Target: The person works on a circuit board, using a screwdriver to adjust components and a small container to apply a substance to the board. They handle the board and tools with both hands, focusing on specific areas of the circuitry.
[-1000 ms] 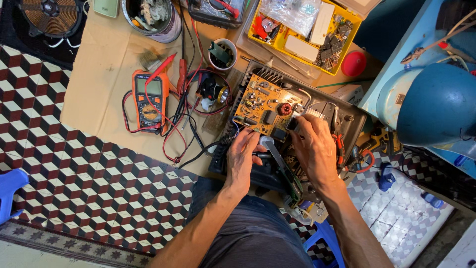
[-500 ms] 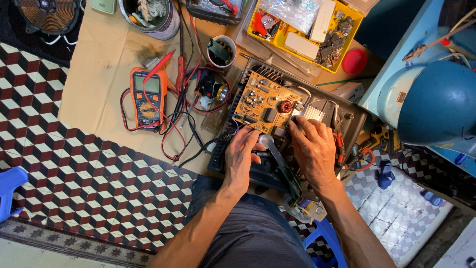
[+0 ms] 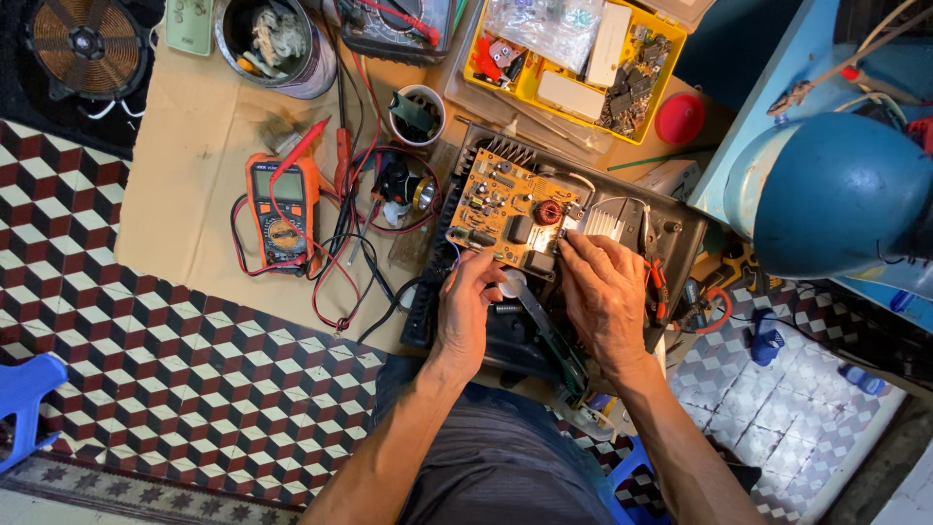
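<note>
The circuit board (image 3: pixel 510 209), orange and crowded with parts, lies tilted in the open black case (image 3: pixel 671 243) that sits on the cardboard-covered surface (image 3: pixel 185 175). Both hands meet at the board's near edge. The left hand (image 3: pixel 466 306) is at the board's near left corner, its fingers curled with the tips against that edge; whether it pinches the board or only presses on it cannot be told. The right hand (image 3: pixel 603 292) lies just right of the left one, its fingertips on the board's near right corner beside a small white block (image 3: pixel 601 224); its fingers are bent and loosely spread, and a firm grip cannot be made out. Between the two hands, just below the board, a round white piece (image 3: pixel 512 284) and a grey metal strip (image 3: pixel 544 331) show inside the case.

Left of the board, well apart from the hands, an orange multimeter (image 3: pixel 283 201) lies face up with red and black leads (image 3: pixel 330 262) looping toward the case. Beyond the board stand a cup (image 3: pixel 418 114) and a yellow parts tray (image 3: pixel 573 49). Right of the board a blue helmet-like dome (image 3: pixel 836 194) sits.
</note>
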